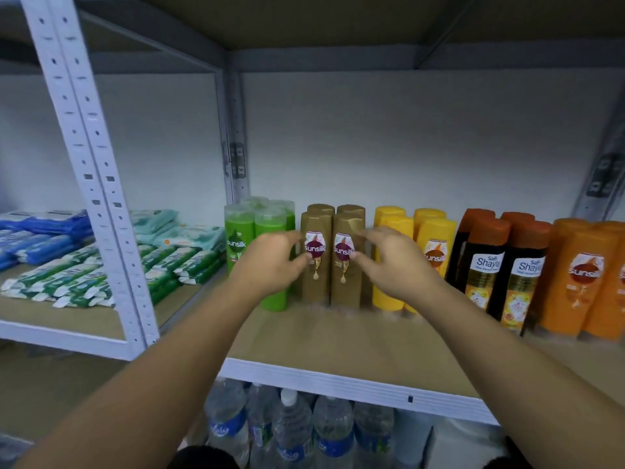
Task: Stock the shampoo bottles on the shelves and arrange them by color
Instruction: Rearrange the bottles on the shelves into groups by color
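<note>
Both hands, left (270, 262) and right (392, 262), flank the gold bottles (331, 262) on the shelf (338, 340), each grip apart, holding nothing. A careless squeeze could topple the tightly packed green bottles (241, 228) or yellow bottles (436, 235).

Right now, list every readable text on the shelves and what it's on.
"sunsilk": tall green plastic bottle, left end of the row.
"sunsilk": two gold-brown plastic bottles between the left hand and right hand.
"sunsilk": yellow plastic bottle, blurred.
"Safi Shayla": two black bottles with rust-orange caps.
"sunsilk": orange plastic bottle.
Small print, green wipe packs, water bottle labels: unreadable.
</note>
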`<move>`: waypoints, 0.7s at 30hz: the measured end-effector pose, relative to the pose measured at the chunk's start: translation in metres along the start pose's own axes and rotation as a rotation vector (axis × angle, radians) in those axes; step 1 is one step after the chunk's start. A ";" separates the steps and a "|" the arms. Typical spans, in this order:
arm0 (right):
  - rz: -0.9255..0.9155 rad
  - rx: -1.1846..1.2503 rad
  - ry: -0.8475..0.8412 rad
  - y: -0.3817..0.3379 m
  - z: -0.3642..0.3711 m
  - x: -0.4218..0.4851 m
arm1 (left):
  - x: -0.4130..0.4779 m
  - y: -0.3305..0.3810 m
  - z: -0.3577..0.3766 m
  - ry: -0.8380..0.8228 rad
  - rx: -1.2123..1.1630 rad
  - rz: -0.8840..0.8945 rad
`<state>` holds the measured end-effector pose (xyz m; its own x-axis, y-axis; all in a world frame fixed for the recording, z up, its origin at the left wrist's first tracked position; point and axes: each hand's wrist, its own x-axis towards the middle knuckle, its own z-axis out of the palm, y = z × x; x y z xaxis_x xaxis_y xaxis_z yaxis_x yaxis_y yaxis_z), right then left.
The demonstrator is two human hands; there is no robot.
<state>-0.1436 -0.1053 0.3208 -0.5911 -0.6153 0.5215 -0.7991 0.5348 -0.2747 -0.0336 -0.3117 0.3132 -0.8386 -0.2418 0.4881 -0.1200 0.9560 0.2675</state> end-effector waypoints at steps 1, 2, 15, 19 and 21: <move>-0.011 -0.020 0.012 0.000 -0.006 0.014 | 0.014 0.001 -0.008 0.015 0.019 0.027; -0.023 -0.042 0.010 -0.001 -0.011 0.026 | 0.028 0.001 -0.014 0.023 0.044 0.058; -0.044 -0.462 -0.273 -0.009 -0.012 0.100 | 0.124 0.008 -0.021 -0.277 0.337 0.225; -0.019 -0.377 -0.291 -0.005 -0.011 0.105 | 0.128 0.005 -0.018 -0.274 0.282 0.241; 0.001 -0.319 -0.290 -0.002 -0.009 0.105 | 0.127 0.002 -0.018 -0.274 0.248 0.246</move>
<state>-0.2031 -0.1653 0.3835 -0.6344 -0.7278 0.2606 -0.7515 0.6596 0.0126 -0.1312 -0.3434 0.3909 -0.9639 0.0192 0.2656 0.0052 0.9986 -0.0532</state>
